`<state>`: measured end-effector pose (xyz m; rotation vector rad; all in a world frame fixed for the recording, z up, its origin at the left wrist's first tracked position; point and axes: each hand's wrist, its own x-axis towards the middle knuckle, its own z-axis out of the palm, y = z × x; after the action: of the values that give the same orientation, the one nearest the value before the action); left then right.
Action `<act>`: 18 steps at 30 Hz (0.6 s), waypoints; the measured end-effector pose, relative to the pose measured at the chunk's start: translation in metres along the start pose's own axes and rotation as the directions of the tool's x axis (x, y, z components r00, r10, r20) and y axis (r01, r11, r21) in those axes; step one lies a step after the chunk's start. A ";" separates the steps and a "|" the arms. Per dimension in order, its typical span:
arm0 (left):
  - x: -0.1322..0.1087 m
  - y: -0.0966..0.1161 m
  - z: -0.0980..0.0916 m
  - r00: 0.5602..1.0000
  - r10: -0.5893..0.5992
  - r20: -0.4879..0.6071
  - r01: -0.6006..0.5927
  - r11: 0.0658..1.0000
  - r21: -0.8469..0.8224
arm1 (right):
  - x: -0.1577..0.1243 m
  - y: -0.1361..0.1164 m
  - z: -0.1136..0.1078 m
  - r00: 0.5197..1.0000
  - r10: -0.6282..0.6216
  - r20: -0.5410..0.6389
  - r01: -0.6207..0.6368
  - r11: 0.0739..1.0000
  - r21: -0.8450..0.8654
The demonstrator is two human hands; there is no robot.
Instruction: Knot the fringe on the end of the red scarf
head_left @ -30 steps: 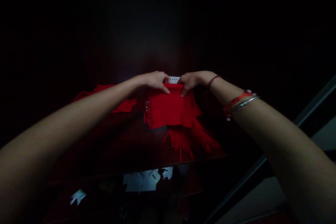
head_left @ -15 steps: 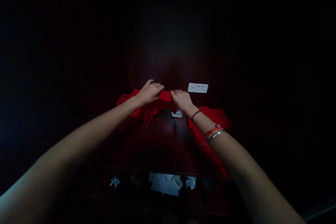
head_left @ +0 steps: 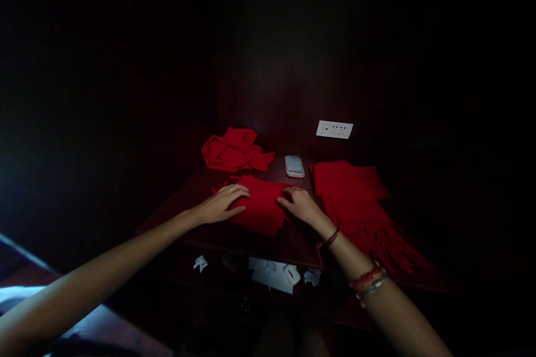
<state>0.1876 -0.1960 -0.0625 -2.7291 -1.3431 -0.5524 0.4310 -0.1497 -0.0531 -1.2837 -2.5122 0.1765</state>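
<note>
A piece of red fringed cloth (head_left: 262, 212) lies on the dark tabletop in front of me. My left hand (head_left: 220, 205), with a ring on it, rests on the cloth's left side, fingers stretched out and apart. At the right edge of the cloth is my right hand (head_left: 302, 204), fingers loosely spread and bent. Behind, on the left, sits a crumpled heap of red cloth (head_left: 237, 150). To the right a larger red fringed cloth (head_left: 352, 189) is spread out, its long fringe pointing toward the front right.
A phone (head_left: 294, 166) with a lit screen lies at the back of the table. A white socket panel (head_left: 334, 129) is on the dark wall behind. Below the table edge are white papers (head_left: 268, 273) and a small white case (head_left: 292, 274). Much of the surroundings is too dark to make out.
Both hands have come down and toward me from holding the red cloth up, and their grip has loosened. The cloth now lies flatter on the table, and the heap and phone behind show fully.
</note>
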 end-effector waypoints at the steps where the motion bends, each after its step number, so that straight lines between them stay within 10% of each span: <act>1: 0.006 -0.005 0.000 0.993 -0.094 -0.068 0.091 0.995 -0.048 | 0.010 0.007 -0.001 0.992 0.126 0.002 -0.126 0.991 0.033; 6: 0.029 -0.030 0.027 0.925 -0.379 -0.014 0.371 0.912 -0.174 | 0.045 0.016 0.017 0.907 0.398 0.140 -0.410 0.909 0.073; 18: -0.003 -0.047 0.044 0.882 -0.426 0.203 0.437 0.899 -0.013 | 0.041 -0.012 0.016 0.936 0.349 -0.055 -0.335 0.926 0.173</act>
<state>0.1626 -0.1599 -0.1099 -2.5812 -2.0417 -0.3489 0.3942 -0.1231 -0.0559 -1.6150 -2.1355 0.3867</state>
